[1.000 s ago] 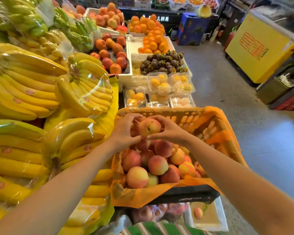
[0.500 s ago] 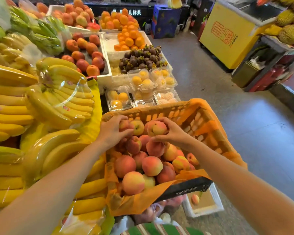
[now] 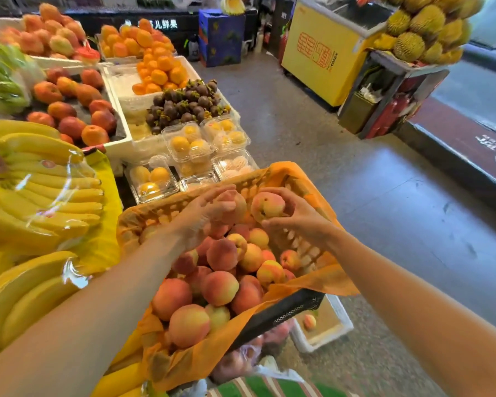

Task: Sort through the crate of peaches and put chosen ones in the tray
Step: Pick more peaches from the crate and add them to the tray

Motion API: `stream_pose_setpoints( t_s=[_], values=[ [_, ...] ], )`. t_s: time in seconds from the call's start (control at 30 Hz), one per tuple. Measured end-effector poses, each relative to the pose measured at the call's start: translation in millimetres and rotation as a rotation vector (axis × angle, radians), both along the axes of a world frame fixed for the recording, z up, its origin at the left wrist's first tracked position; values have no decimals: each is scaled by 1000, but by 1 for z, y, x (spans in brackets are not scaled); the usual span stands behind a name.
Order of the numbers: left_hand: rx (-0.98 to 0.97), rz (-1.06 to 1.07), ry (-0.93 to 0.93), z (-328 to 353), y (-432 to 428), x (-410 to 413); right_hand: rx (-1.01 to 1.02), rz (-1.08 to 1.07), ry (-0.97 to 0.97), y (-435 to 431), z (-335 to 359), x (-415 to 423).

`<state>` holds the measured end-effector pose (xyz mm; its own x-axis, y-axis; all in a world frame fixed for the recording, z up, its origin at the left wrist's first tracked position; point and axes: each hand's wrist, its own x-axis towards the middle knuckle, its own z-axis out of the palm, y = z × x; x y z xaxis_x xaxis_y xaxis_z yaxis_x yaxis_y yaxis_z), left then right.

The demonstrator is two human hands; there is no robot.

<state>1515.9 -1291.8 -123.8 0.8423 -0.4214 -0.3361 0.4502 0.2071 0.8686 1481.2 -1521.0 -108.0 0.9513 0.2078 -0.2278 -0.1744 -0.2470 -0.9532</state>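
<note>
Market fruit stalls lined a concrete floor. One orange-lined crate [image 3: 281, 179] held roughly twenty peaches [image 3: 219, 287]. Near its far edge, the right hand [image 3: 301, 219] curled its fingers round one pink-yellow peach [image 3: 267, 207]. The left hand [image 3: 204, 213], blurred, curled its fingers round a second peach [image 3: 236, 203]. One white tray [image 3: 341, 319], on the floor below the crate's near right corner, held a single peach [image 3: 309, 321].

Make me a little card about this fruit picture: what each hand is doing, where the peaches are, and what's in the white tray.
Place: fruit stall
Black plastic crate: orange liner, heaped with peaches
Left hand: grips a blurred reddish round peach above the crate
Right hand: holds a pink-and-yellow round peach
White foam tray: on the floor, one small peach inside
Left of crate: plastic-wrapped yellow bananas
</note>
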Motion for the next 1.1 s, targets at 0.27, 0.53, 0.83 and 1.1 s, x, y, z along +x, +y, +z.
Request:
stream_pose_setpoints(
  t_s=[0.27, 0.53, 0.83, 1.1],
  values=[
    [636, -347, -296, -24, -97, 24, -105, -199, 24, -96, -5, -11],
    [1155, -666, -486, -85, -161, 23, -104, -191, 130, -158, -26, -21],
    [1185, -597, -388, -107, -169, 17, 58, -62, 211, -175, -34, -14],
    [1078, -609, -484, -96, -158, 7, 55, -135, 151, -162, -29, -30]
  ],
)
